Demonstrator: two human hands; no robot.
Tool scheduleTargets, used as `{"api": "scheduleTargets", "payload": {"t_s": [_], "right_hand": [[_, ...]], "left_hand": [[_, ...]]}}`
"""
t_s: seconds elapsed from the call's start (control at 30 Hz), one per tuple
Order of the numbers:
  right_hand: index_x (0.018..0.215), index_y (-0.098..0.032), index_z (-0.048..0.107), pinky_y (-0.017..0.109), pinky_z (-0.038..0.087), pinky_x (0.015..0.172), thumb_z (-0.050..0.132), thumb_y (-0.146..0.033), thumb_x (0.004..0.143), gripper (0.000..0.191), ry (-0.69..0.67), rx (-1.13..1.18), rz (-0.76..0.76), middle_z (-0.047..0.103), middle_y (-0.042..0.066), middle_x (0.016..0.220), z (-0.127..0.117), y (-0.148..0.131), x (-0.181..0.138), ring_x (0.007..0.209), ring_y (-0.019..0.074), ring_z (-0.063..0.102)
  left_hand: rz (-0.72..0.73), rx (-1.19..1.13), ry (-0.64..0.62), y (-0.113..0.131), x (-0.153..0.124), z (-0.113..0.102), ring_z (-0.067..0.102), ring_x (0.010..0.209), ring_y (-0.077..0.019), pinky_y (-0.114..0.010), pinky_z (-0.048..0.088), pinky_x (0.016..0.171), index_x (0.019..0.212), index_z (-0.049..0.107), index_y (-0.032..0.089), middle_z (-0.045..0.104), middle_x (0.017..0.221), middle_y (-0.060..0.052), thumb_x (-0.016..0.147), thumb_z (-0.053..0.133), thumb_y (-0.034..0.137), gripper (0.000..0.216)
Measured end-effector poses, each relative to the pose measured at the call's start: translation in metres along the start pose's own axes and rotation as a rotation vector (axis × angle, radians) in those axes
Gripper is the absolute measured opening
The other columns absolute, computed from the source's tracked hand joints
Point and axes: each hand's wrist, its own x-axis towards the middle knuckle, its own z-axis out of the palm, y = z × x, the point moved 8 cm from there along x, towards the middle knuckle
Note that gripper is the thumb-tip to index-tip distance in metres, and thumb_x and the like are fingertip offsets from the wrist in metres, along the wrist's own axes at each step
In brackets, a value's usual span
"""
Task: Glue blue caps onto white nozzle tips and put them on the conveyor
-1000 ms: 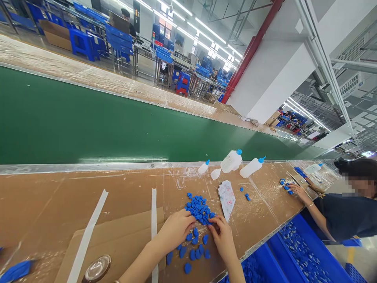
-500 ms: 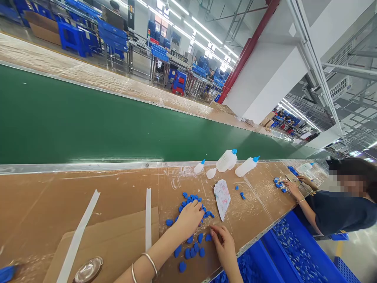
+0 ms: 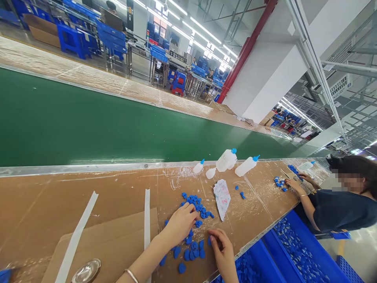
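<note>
A heap of small blue plastic pieces lies on the brown cardboard worktop. My left hand rests on the near edge of that heap, fingers curled over some pieces. Nearer to me, more blue pieces lie flat, set out side by side. My right hand sits just right of them, fingers bent at the pieces; whether it holds one I cannot tell. A crumpled white rag lies to the right of the heap.
Three white squeeze bottles with blue tips lie by the green conveyor belt. A co-worker's hands handle blue pieces at right. Blue bins of parts stand below the bench edge. A metal lid and white tape strips lie left.
My left hand drew back toward me from the heap, dragging pieces along. My right hand shifted slightly lower. The view drifted a little.
</note>
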Motion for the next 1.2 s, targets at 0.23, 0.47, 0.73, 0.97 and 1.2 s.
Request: {"api": "scheduleTargets", "payload": {"t_s": [0.23, 0.47, 0.73, 0.97, 1.2], "right_hand": [[0.087, -0.022, 0.074, 0.03, 0.054, 0.064, 0.05, -0.044, 0.091, 0.033, 0.009, -0.014, -0.048, 0.07, 0.009, 0.087, 0.012, -0.013, 0.017, 0.072, 0.0203, 0.066], [0.09, -0.022, 0.071, 0.032, 0.054, 0.072, 0.05, -0.029, 0.089, 0.022, -0.106, -0.082, -0.107, 0.066, 0.007, 0.09, 0.016, -0.028, 0.008, 0.082, 0.0208, 0.065], [0.091, -0.026, 0.076, 0.038, 0.048, 0.082, 0.064, -0.005, 0.075, 0.03, -0.357, -0.261, -0.169, 0.071, 0.006, 0.092, 0.039, -0.052, -0.004, 0.093, 0.0254, 0.062], [0.094, -0.031, 0.077, 0.04, 0.047, 0.081, 0.068, -0.007, 0.075, 0.032, -0.418, -0.357, -0.206, 0.073, 0.004, 0.092, 0.048, -0.057, -0.002, 0.09, 0.0255, 0.062], [0.089, -0.03, 0.078, 0.035, 0.051, 0.077, 0.065, -0.022, 0.081, 0.017, -0.311, -0.343, -0.181, 0.075, 0.003, 0.082, 0.042, -0.041, 0.004, 0.083, 0.023, 0.067]], "left_hand": [[0.043, 0.095, -0.029, 0.014, 0.014, 0.012, 0.061, 0.108, -0.0233, -0.046, 0.052, 0.091, 0.105, 0.064, 0.018, 0.064, 0.119, -0.007, 0.09, 0.062, 0.03, 0.02], [0.118, 0.169, -0.017, 0.017, 0.02, 0.025, 0.062, 0.107, -0.0231, -0.046, 0.053, 0.091, 0.109, 0.063, 0.017, 0.064, 0.119, -0.007, 0.09, 0.062, 0.029, 0.022], [0.142, 0.107, 0.037, 0.024, 0.029, 0.025, 0.064, 0.102, -0.0219, -0.045, 0.054, 0.088, 0.107, 0.063, 0.017, 0.065, 0.114, -0.006, 0.091, 0.062, 0.029, 0.021], [0.029, -0.055, 0.215, 0.015, -0.013, -0.026, 0.062, 0.101, -0.0209, -0.041, 0.054, 0.086, 0.092, 0.066, 0.018, 0.068, 0.102, -0.003, 0.09, 0.059, 0.018, 0.006], [0.111, -0.187, 0.348, 0.001, -0.127, -0.042, 0.065, 0.077, -0.0121, -0.019, 0.052, 0.07, 0.086, 0.063, 0.026, 0.07, 0.086, 0.002, 0.095, 0.046, 0.024, 0.019]]}}
